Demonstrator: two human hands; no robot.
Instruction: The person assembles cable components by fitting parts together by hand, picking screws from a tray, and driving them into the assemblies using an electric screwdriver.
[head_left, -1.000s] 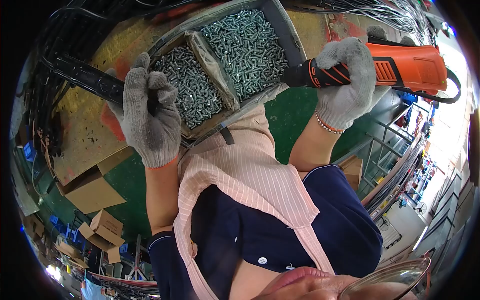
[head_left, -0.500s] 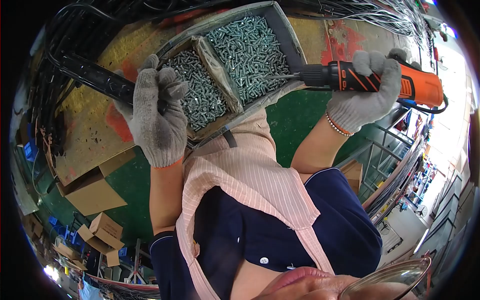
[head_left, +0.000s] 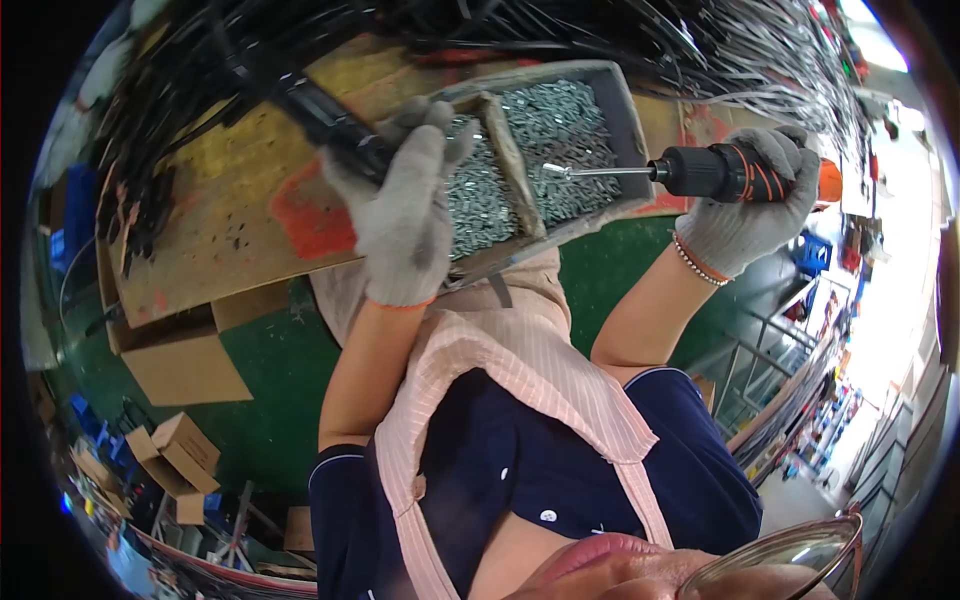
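Note:
My left hand [head_left: 405,215], in a grey glove, is closed around the end of a black bar-like part [head_left: 310,105] that slants up to the left. My gloved right hand [head_left: 750,205] grips an orange and black power screwdriver [head_left: 705,172]. Its long bit points left over a divided bin [head_left: 628,130], and a small screw [head_left: 553,171] appears at the bit's tip. Shiny screws fill the bin's right compartment [head_left: 560,120], and more screws lie in the left compartment [head_left: 480,205], partly hidden by my left hand.
Black cables or strips [head_left: 480,35] pile along the far side of the worn yellow and red table [head_left: 215,190]. Silvery strips [head_left: 770,50] lie at the upper right. Cardboard boxes [head_left: 190,370] stand at the lower left, and a metal rack [head_left: 770,350] at the right.
My left hand has moved right with the black part, now over the bin's left side. The screwdriver has drawn back right, its bit now in view above the screws. The view has shifted.

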